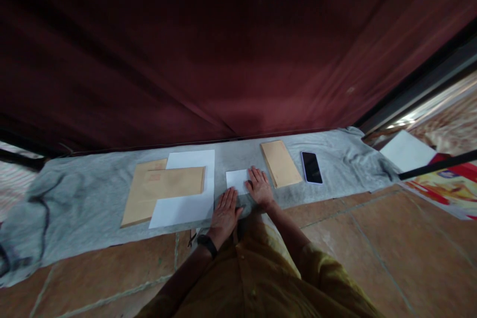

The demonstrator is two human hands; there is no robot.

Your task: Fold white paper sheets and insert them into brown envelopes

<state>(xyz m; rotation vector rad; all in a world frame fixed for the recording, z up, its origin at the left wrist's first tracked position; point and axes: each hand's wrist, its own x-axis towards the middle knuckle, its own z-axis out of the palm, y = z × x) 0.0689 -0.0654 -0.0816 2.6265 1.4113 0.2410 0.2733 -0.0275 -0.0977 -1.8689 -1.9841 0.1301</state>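
A small white sheet of paper (pixel 236 178), perhaps folded, lies on the grey cloth in front of me. My left hand (pixel 224 211) rests flat at its near edge, fingers stretched out. Flat on the sheet's right side is my right hand (pixel 260 186), its fingers pointing away from me. Neither hand grips anything. To the left, a brown envelope (pixel 179 182) lies across a larger white sheet (pixel 179 212) and another brown envelope (pixel 136 206). Just right of my right hand are more brown envelopes (pixel 281 163), seemingly stacked.
A phone (pixel 312 167) with a dark screen lies on the grey cloth (pixel 89 203) at the right. Dark red fabric (pixel 238 84) hangs behind the surface. A colourful printed box (pixel 447 184) stands at the far right, above the tiled floor (pixel 368 243).
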